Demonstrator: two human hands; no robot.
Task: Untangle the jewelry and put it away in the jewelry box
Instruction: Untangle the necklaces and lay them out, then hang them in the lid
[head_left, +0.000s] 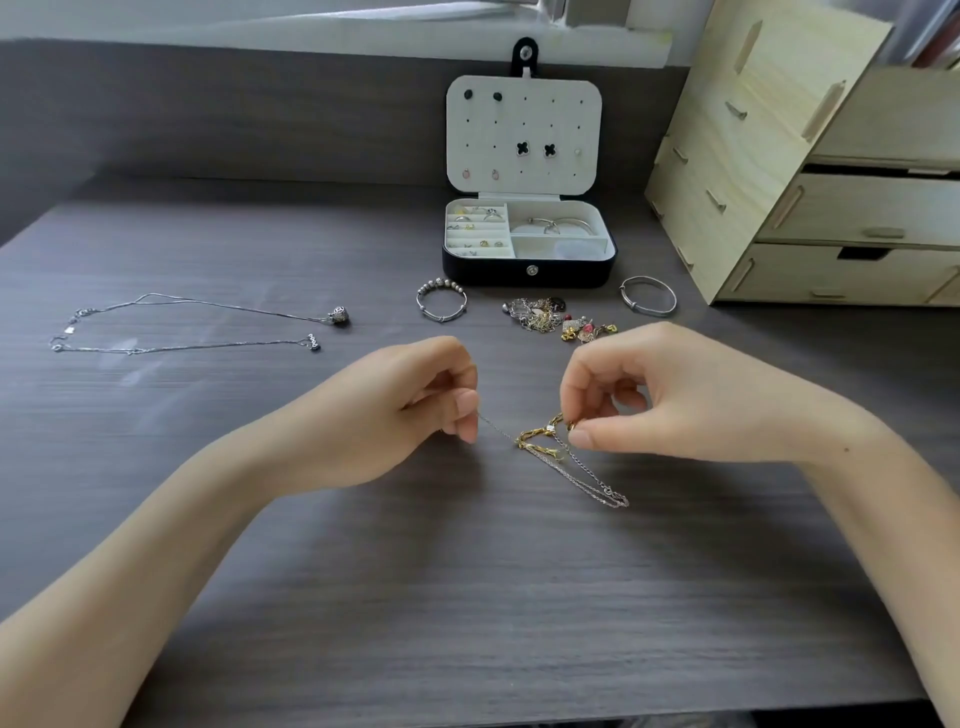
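A black jewelry box (529, 273) stands open at the back of the desk, its white lid panel dotted with earrings and its tray holding rings and bangles. My left hand (415, 410) pinches one end of a thin silver chain (587, 480). That chain is knotted with a gold chain (537, 435), which my right hand (660, 395) pinches at its upper end. The silver chain's loose loop lies on the desk below my right hand. A tangled heap of jewelry (558, 316) sits in front of the box.
Two silver necklaces (197, 322) lie stretched out at the left. A beaded silver bracelet (441, 301) and a plain silver bangle (648, 296) flank the heap. A wooden drawer organiser (810, 171) stands at the right. The dark wood desk (363, 597) ends near the bottom edge.
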